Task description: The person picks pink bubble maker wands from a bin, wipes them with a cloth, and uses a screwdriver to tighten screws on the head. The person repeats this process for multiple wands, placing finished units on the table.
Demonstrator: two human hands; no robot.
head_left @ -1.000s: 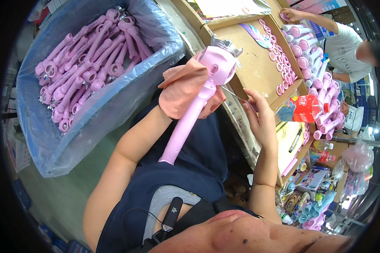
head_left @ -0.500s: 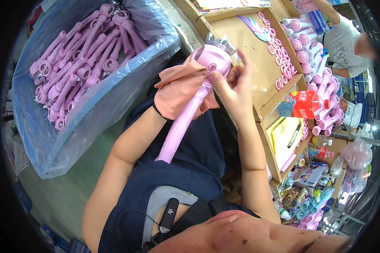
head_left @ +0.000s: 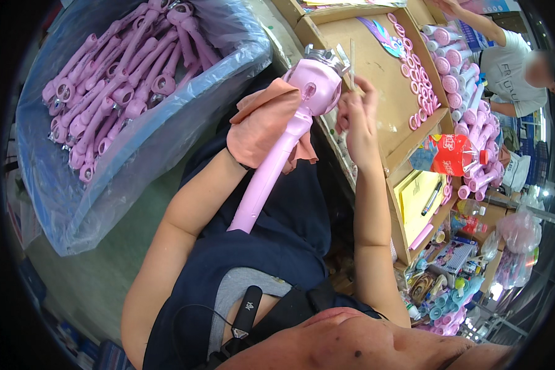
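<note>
My left hand (head_left: 253,132), covered by a salmon-coloured cloth (head_left: 268,111), is closed around a pink plastic toy wand (head_left: 268,163). The wand slants up and away from my lap, its round head (head_left: 311,83) at the far end. A silver crown-like piece (head_left: 327,58) tops that head, and an oval opening shows in its side. Just right of the head is my right hand (head_left: 359,117), apart from the wand, fingers curled. A thin pale stick (head_left: 352,58) rises from its fingertips; its lower end is hidden.
On the left, a blue plastic-lined bin (head_left: 148,142) holds many pink wands (head_left: 114,86). A cardboard tray (head_left: 351,37) at right carries pink rings (head_left: 422,92). Beyond lie a red-labelled bottle (head_left: 450,154), a marker (head_left: 431,197) and more wand parts. A person (head_left: 505,68) works at far right.
My right hand has moved off the wand's neck, slightly down and right, and its fingers have curled. A thin stick now shows at them. The left hand keeps hold of the wand.
</note>
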